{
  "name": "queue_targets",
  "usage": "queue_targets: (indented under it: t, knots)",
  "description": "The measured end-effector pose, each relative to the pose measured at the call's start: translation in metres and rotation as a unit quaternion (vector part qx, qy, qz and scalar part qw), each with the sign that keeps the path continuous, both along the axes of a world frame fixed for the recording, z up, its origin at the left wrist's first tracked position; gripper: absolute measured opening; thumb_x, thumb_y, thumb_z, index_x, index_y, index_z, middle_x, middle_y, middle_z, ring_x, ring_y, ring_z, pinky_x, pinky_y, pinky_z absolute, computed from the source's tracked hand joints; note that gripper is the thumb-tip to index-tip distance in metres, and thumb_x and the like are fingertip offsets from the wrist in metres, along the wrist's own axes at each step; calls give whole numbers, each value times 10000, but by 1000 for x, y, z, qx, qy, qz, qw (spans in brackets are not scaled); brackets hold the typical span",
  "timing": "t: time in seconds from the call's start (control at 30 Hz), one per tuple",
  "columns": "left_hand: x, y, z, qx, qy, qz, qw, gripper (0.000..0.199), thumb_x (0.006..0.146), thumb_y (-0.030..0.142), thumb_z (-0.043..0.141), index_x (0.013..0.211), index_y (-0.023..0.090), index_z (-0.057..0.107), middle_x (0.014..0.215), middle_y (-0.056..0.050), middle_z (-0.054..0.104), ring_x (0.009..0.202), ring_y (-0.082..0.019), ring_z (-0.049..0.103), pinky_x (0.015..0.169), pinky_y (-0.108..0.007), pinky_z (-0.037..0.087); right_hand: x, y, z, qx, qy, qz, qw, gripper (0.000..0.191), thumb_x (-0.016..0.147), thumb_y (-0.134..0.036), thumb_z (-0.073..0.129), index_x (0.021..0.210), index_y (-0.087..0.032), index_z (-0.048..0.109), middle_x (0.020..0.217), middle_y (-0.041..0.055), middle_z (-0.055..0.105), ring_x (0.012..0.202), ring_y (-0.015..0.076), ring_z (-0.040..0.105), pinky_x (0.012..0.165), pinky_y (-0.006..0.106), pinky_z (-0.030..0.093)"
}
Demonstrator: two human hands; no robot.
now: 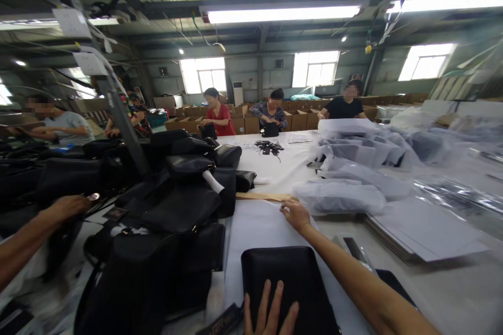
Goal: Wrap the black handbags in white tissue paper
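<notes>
My left hand (271,311) lies with fingers spread on a flat black leather-look bag (285,272) at the bottom centre. Beyond it, my right hand (296,214) reaches forward over a white sheet (251,230). Its fingers are curled together at the right end of a narrow tan strip (261,196); whether they pinch the strip or the sheet's edge is unclear. A dark tag with lettering (222,324) lies left of my left hand. White wrapping (215,293) shows beside the bag.
Black bags (181,204) pile up on the left, where a co-worker's hand (70,207) reaches in. Plastic-wrapped bundles (340,196) and stacked white boards (428,230) occupy the right. Several people work across the table (291,159); black straps (268,147) lie near them.
</notes>
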State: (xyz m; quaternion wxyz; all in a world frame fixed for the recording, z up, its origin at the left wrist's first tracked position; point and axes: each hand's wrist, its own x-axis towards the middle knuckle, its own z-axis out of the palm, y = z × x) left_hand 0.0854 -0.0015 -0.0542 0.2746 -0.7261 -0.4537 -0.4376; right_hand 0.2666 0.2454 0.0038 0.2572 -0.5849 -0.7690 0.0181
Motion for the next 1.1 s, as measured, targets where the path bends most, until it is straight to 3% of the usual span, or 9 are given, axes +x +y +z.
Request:
queue_targets:
  t: [0.13,0.2,0.3,0.4,0.53,0.73,0.93,1.1]
  knots:
    - [-4,-3,1,-5,32,2,999,357,824,327,720,1163,424,664,1258,0,689,1341,-246,493,1190,-589,177,2,-1,12,-3,13,58,998,60,782,-191,612,816,-219,653,1255,67,671,1186,245,583,1044,400,394]
    - [-7,-6,1,-32,49,0,998,373,845,361,690,1211,417,643,1305,-15,661,1364,-259,463,1187,-602,167,4,-1,19,-23,13,98,995,77,734,-166,625,785,-221,639,1165,49,708,1133,231,608,1028,381,397]
    - [-11,-11,3,-88,79,-17,993,483,867,551,588,1317,376,581,1385,-61,599,1388,-306,421,1171,-638,143,8,-4,31,-65,11,146,987,72,697,-191,655,758,-228,641,918,14,740,963,221,653,961,368,426]
    - [-13,-15,9,-126,96,-29,987,666,797,697,556,1374,365,529,1441,-74,545,1383,-346,407,1159,-659,114,12,-9,43,-98,19,169,981,234,690,-282,710,916,-237,666,872,4,722,932,224,645,929,368,432]
    - [-12,-21,20,-164,98,-22,981,744,695,656,680,1360,355,537,1496,-75,481,1371,-377,393,1137,-670,151,16,-15,55,-141,40,177,973,513,672,-395,767,1142,-237,638,857,1,703,895,216,645,854,333,461]
    - [-10,-27,31,-183,88,-24,979,733,684,571,718,1357,341,538,1501,-81,470,1367,-383,383,1096,-651,250,22,-16,69,-185,78,163,966,543,643,-481,791,1072,-167,679,863,36,688,839,200,627,788,299,481]
    - [-9,-27,29,-189,78,-20,979,741,674,568,721,1359,363,527,1514,-63,454,1353,-380,405,1094,-657,256,29,-13,85,-237,83,189,949,416,664,-534,756,814,-145,740,750,16,703,741,178,625,701,269,471]
    - [-8,-28,28,-197,81,-17,977,772,664,580,730,1373,366,511,1529,-65,435,1374,-377,382,1107,-669,224,34,-9,87,-255,83,182,946,415,672,-530,741,853,-159,784,775,26,740,752,189,648,718,271,481]
